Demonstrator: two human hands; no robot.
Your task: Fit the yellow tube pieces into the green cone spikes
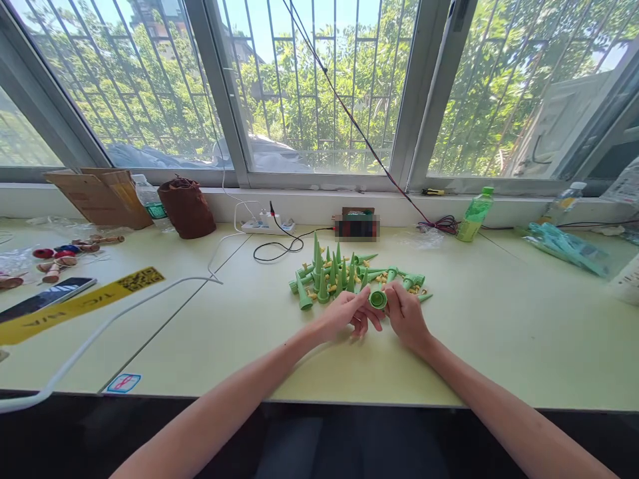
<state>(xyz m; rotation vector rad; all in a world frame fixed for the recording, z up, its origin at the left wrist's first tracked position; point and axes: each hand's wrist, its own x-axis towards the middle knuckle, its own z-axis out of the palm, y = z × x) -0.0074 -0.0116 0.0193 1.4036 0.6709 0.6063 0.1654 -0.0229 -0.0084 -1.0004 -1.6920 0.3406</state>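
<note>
Both hands meet over the pale green table (239, 332), just in front of a pile of green cone-shaped plastic spikes (339, 276) mixed with small yellow pieces. My left hand (347, 313) and my right hand (405, 313) together pinch one green cone (378, 299), its round open end facing the camera. The fingers of both hands are curled around it. Several cones in the pile stand upright, others lie on their sides.
At the back run a window sill, a white power strip (267, 225) with cables, a brown pouch (187, 206), a cardboard box (100, 195) and a green bottle (475, 214). A yellow strip (74, 306), a phone (47, 297) and small wooden toys lie at left. Teal packaging (566, 246) lies at right.
</note>
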